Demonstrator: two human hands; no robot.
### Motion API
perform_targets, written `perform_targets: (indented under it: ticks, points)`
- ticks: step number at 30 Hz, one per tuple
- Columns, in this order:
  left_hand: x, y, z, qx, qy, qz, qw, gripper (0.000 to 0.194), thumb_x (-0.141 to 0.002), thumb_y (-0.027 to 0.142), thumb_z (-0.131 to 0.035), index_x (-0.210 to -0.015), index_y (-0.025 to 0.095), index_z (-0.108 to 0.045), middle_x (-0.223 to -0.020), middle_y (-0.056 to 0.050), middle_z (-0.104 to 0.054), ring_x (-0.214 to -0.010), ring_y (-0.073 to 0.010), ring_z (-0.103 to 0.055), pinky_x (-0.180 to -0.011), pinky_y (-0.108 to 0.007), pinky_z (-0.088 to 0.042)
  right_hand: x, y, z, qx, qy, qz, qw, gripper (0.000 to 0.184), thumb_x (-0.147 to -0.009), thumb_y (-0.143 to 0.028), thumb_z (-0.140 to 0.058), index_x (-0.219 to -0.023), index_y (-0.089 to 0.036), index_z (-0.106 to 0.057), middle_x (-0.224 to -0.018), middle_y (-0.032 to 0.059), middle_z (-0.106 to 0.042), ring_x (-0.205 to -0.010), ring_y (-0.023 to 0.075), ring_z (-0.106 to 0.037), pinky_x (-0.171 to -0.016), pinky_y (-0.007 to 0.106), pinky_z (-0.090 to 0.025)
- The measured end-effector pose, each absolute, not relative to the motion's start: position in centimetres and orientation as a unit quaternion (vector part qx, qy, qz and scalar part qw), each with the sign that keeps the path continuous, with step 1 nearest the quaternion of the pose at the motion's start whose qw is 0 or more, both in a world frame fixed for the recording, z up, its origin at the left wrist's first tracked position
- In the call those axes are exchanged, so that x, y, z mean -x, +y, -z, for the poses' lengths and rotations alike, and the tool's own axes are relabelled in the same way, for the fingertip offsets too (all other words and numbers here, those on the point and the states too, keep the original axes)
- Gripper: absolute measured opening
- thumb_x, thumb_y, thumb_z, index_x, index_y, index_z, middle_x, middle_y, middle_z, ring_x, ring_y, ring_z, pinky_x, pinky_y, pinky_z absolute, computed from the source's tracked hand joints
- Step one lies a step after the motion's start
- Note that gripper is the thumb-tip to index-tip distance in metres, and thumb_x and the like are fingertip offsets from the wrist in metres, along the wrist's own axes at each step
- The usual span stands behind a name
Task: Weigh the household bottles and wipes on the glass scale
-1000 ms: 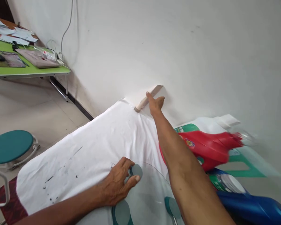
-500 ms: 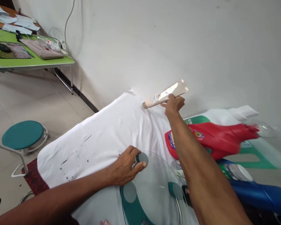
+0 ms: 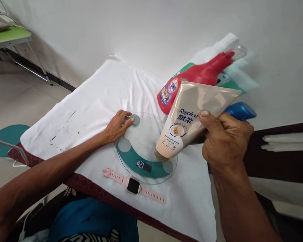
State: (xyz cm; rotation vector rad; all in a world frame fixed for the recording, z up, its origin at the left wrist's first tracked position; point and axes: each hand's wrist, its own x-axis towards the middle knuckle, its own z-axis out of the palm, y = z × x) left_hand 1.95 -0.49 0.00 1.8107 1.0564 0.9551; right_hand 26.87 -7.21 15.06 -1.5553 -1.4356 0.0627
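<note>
My right hand (image 3: 226, 139) grips a shiny cream-and-gold Rejoice squeeze tube (image 3: 187, 116), thumb across its front. The tube tilts with its cap low, in front of the right part of a round glass bathroom scale (image 3: 132, 161). A teal arc and a lit display with digits mark the scale's near side. My left hand (image 3: 117, 127) rests at the scale's left edge, fingers apart, the thumb reaching a round grey pad. In front of the scale lies a pink-strapped smartwatch (image 3: 133, 185) with a dark screen.
A white cloth (image 3: 96, 104) covers the table. Behind the tube lie a red OMO bottle (image 3: 202, 72), a blue bottle (image 3: 241, 110) and a pale green-labelled container (image 3: 236, 84). A wall stands behind. To the left are a teal stool (image 3: 5, 139) and a green table (image 3: 11, 35).
My right hand has brought the tube from near the wall back toward me, over the scale. My left hand stays at the scale's edge. The view has shifted, showing the watch and display.
</note>
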Motion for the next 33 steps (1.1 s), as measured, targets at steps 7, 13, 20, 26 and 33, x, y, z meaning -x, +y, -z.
perform_targets:
  ticks: [7,13,20,26,33]
  points:
    - [-1.8,-0.5,-0.5,-0.735,0.442,-0.359,0.368,0.051,-0.111,0.063,-0.040,-0.122,0.020,-0.065,-0.128,-0.013,-0.067,-0.112,-0.0251,-0.069,-0.104,-0.047,-0.056,-25.7,-9.0,-12.7,0.590,-0.544,0.011,0.596,0.036,-0.095,-0.046,-0.067,-0.070,-0.020,-0.063,-0.061,-0.0046,-0.048,-0.062,0.0119,-0.046,-0.063,0.031,-0.039]
    - [-1.9,-0.2,-0.2,-0.747,0.445,-0.355,0.343,0.062,-0.110,0.071,-0.034,-0.122,0.020,-0.066,-0.124,-0.011,-0.068,-0.106,-0.0224,-0.069,-0.102,-0.043,-0.055,-24.6,-8.5,-11.1,0.595,-0.531,0.037,0.602,0.039,-0.098,-0.052,-0.060,-0.074,-0.021,-0.060,-0.064,-0.0047,-0.050,-0.063,0.0124,-0.049,-0.069,0.033,-0.048]
    - [-1.9,-0.3,-0.5,-0.749,0.447,-0.353,0.339,0.056,-0.111,0.067,-0.036,-0.122,0.021,-0.067,-0.125,-0.012,-0.070,-0.103,-0.0231,-0.068,-0.103,-0.045,-0.054,-25.1,-10.7,-10.4,0.590,-0.532,0.002,0.608,0.035,-0.094,-0.052,-0.067,-0.081,-0.020,-0.069,-0.077,0.0010,-0.065,-0.078,0.0208,-0.067,-0.083,0.043,-0.058]
    - [-2.0,-0.3,-0.8,-0.749,0.441,-0.360,0.339,0.056,-0.110,0.063,-0.038,-0.121,0.018,-0.068,-0.122,-0.012,-0.069,-0.103,-0.0223,-0.069,-0.099,-0.042,-0.055,-27.5,-13.7,-7.2,0.554,-0.509,-0.108,0.650,0.074,-0.088,-0.091,-0.050,-0.109,-0.024,-0.073,-0.110,0.0098,-0.071,-0.113,0.0330,-0.072,-0.094,0.054,-0.060]
    - [-2.0,-0.4,-1.0,-0.757,0.446,-0.341,0.334,0.054,-0.111,0.062,-0.037,-0.125,0.019,-0.067,-0.126,-0.011,-0.068,-0.105,-0.0221,-0.069,-0.099,-0.042,-0.055,-30.1,-17.5,-1.4,0.714,-0.268,-0.102,0.639,0.072,-0.093,-0.087,-0.040,-0.077,-0.021,-0.064,-0.066,0.0044,-0.062,-0.060,0.0210,-0.062,-0.051,0.035,-0.051]
